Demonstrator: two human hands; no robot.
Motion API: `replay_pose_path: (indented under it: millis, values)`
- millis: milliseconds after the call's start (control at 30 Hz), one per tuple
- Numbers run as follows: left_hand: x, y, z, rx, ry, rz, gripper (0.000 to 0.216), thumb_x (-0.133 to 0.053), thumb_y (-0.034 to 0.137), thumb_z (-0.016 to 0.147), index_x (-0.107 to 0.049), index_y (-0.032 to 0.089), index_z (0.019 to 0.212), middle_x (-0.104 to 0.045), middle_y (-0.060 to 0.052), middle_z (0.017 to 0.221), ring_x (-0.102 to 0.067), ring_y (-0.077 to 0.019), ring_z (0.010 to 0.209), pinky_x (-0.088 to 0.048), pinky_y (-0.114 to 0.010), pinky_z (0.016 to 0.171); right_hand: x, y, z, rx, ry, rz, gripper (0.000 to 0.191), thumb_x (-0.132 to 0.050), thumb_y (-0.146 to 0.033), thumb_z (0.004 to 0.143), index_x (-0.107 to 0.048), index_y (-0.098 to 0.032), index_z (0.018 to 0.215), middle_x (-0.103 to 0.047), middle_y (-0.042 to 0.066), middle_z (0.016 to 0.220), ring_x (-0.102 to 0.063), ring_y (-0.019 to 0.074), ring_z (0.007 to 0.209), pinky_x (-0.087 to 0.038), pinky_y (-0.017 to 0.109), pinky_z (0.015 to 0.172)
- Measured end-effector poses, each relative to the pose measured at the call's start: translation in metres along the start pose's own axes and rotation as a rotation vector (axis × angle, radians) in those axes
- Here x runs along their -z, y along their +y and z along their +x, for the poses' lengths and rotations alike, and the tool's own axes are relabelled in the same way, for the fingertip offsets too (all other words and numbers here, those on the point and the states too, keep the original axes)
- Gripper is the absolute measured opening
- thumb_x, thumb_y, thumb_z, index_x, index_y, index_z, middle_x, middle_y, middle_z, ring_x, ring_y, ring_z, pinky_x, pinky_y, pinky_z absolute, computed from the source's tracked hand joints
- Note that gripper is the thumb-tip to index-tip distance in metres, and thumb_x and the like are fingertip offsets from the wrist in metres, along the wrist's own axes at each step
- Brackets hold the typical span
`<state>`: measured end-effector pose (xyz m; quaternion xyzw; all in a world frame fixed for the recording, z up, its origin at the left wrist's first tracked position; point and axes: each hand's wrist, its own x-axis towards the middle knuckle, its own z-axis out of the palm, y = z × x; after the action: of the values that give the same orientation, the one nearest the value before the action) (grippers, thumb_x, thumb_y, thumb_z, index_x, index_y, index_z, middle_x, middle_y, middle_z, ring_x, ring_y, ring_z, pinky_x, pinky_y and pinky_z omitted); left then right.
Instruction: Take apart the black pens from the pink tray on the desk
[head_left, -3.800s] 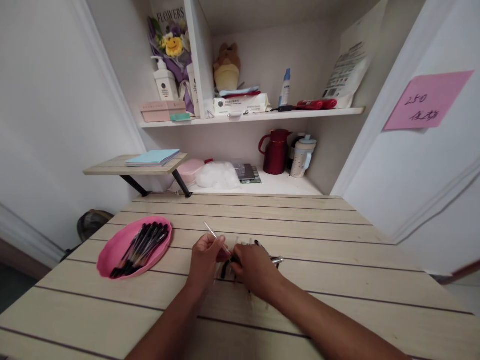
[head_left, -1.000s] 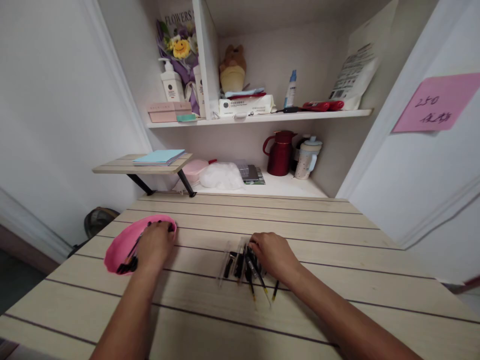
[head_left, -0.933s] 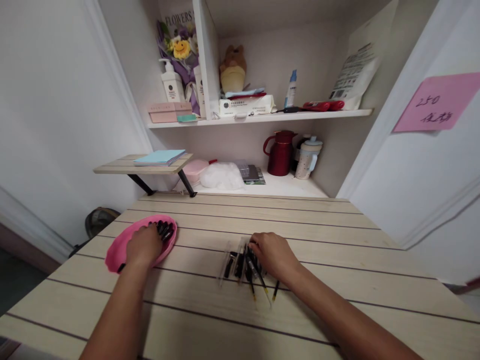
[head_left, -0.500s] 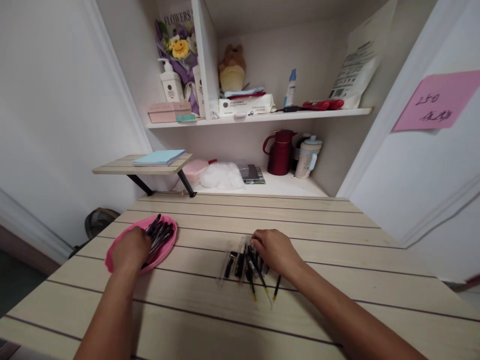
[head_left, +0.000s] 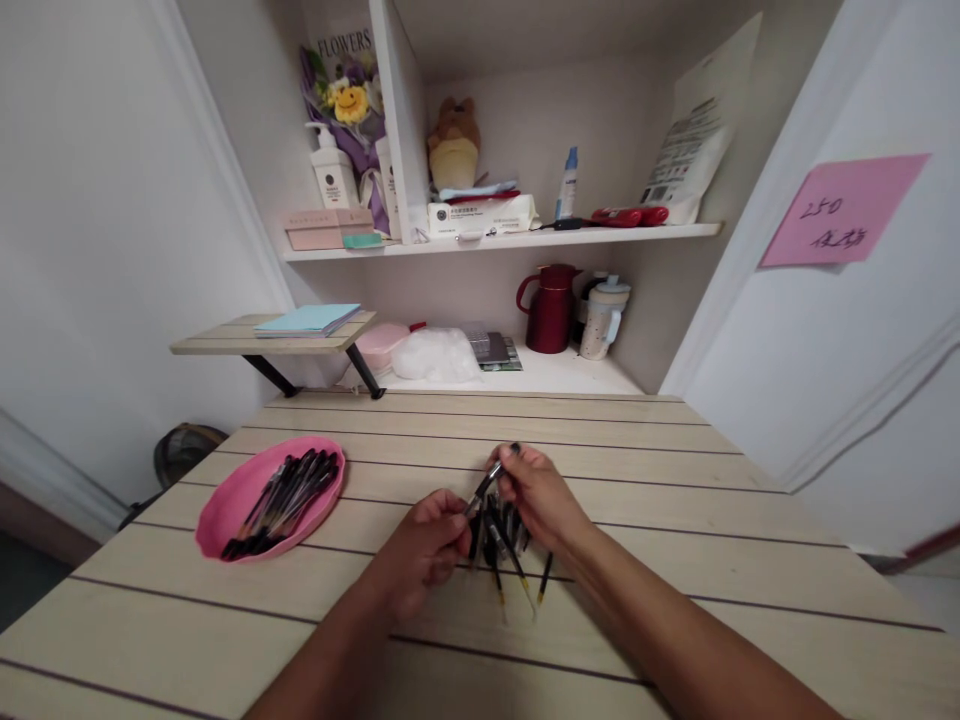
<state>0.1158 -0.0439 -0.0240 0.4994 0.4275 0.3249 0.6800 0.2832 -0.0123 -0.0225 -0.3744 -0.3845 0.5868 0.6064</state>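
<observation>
Between my two hands a black-and-clear pen (head_left: 490, 481) is held at a slant above the table. My left hand (head_left: 426, 548) pinches its lower end, and my right hand (head_left: 546, 492) grips the upper, black end between thumb and fingers. Right below them lies a loose pile of pen parts (head_left: 517, 570), black pieces and refills with yellow tips, partly hidden by the hands. To the left stands a pink scalloped dish (head_left: 214, 508) with a bunch of black pens (head_left: 289, 497) lying in it.
The slatted wooden table (head_left: 360, 640) runs back to a white cupboard. On the left, a small raised shelf (head_left: 217, 338) carries light blue paper (head_left: 307, 320). Behind the table are a dark red jug (head_left: 551, 315), a pale cup (head_left: 602, 325) and a white plastic bag (head_left: 436, 356).
My left hand has left the pink dish and come right to the pile, where it holds a pen. My right hand has lifted slightly, gripping the same pen. The view has shifted a little.
</observation>
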Motion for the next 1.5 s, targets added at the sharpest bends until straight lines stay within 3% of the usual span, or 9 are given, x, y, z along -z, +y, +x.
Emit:
replay_pose_path:
  millis: [167, 300, 433, 533, 633, 900, 1033, 1267, 1500]
  values:
    - [0.023, -0.004, -0.002, 0.096, -0.070, -0.158, 0.032, -0.054, 0.027, 0.070, -0.049, 0.019, 0.100, -0.050, 0.003, 0.058, -0.020, -0.0001, 0.033, -0.006, -0.015, 0.034, 0.023, -0.020, 0.014, 0.085, 0.013, -0.092, 0.029, -0.058, -0.041, 0.068, -0.050, -0.015, 0.079, -0.056, 0.000, 0.069, -0.037, 0.0035, 0.043, -0.026, 0.018, 0.040]
    - [0.026, -0.009, 0.003, 0.018, -0.025, -0.151, 0.031, -0.054, 0.030, 0.071, -0.051, 0.017, 0.099, -0.049, 0.004, 0.056, -0.023, 0.0001, 0.032, -0.008, -0.015, 0.033, 0.021, -0.004, 0.011, -0.032, -0.097, -0.628, 0.032, -0.051, -0.038, 0.071, -0.051, -0.014, 0.093, -0.059, 0.001, 0.064, -0.041, 0.0070, 0.040, -0.028, 0.020, 0.041]
    - [0.022, -0.011, 0.007, -0.034, 0.070, -0.053, 0.031, -0.055, 0.035, 0.071, -0.051, 0.017, 0.095, -0.048, 0.006, 0.051, -0.021, 0.0001, 0.030, -0.008, -0.015, 0.032, 0.016, 0.005, 0.003, 0.119, -0.156, -1.269, 0.021, -0.053, -0.033, 0.069, -0.060, -0.016, 0.080, -0.063, 0.006, 0.075, -0.055, 0.0150, 0.066, -0.034, 0.024, 0.056]
    - [0.018, -0.013, 0.009, -0.055, 0.125, 0.024, 0.035, -0.057, 0.038, 0.068, -0.051, 0.016, 0.094, -0.047, 0.006, 0.047, -0.022, -0.0005, 0.031, -0.010, -0.015, 0.033, 0.017, 0.001, 0.002, 0.101, -0.230, -1.445, 0.020, -0.051, -0.034, 0.071, -0.062, -0.018, 0.076, -0.065, 0.005, 0.077, -0.056, 0.0166, 0.072, -0.033, 0.024, 0.059]
    - [0.014, -0.017, 0.013, -0.087, 0.135, 0.087, 0.037, -0.056, 0.039, 0.068, -0.050, 0.015, 0.095, -0.047, 0.006, 0.046, -0.025, -0.0017, 0.033, -0.014, -0.016, 0.035, 0.017, -0.004, 0.003, 0.122, -0.171, -1.347, 0.025, -0.044, -0.034, 0.076, -0.060, -0.017, 0.066, -0.063, 0.005, 0.069, -0.054, 0.0144, 0.066, -0.033, 0.023, 0.056]
    - [0.000, -0.010, 0.018, -0.319, 0.171, 0.483, 0.025, -0.049, 0.033, 0.074, -0.053, 0.018, 0.094, -0.048, 0.005, 0.053, -0.040, -0.0081, 0.046, -0.030, -0.020, 0.047, 0.006, 0.006, 0.004, -0.090, -0.052, -0.378, 0.025, -0.062, -0.038, 0.062, -0.052, -0.015, 0.063, -0.050, -0.004, 0.050, -0.038, 0.0047, 0.039, -0.026, 0.018, 0.039]
    - [-0.007, -0.001, 0.020, -0.384, 0.206, 0.581, 0.018, -0.050, 0.034, 0.073, -0.055, 0.019, 0.083, -0.049, 0.004, 0.057, -0.042, -0.0082, 0.048, -0.030, -0.020, 0.047, 0.007, 0.007, 0.004, -0.039, -0.021, -0.308, 0.024, -0.066, -0.034, 0.059, -0.054, -0.013, 0.061, -0.049, -0.005, 0.048, -0.038, 0.0041, 0.039, -0.027, 0.018, 0.039]
    - [-0.008, 0.002, 0.024, -0.005, -0.137, -0.038, 0.030, -0.045, 0.045, 0.075, -0.049, 0.016, 0.083, -0.044, 0.006, 0.050, -0.025, -0.0021, 0.030, -0.015, -0.017, 0.031, 0.008, -0.005, 0.000, -0.064, -0.190, -0.262, 0.025, -0.061, -0.037, 0.067, -0.058, -0.015, 0.079, -0.054, -0.003, 0.058, -0.044, 0.0045, 0.042, -0.029, 0.018, 0.042]
    - [-0.008, -0.004, 0.026, -0.059, 0.004, 0.114, 0.026, -0.051, 0.041, 0.073, -0.049, 0.015, 0.079, -0.049, 0.006, 0.048, -0.034, -0.0023, 0.029, -0.018, -0.014, 0.029, 0.013, 0.003, 0.005, -0.108, -0.084, -0.354, 0.029, -0.062, -0.041, 0.065, -0.050, -0.015, 0.060, -0.050, -0.005, 0.046, -0.039, 0.0044, 0.038, -0.029, 0.018, 0.040]
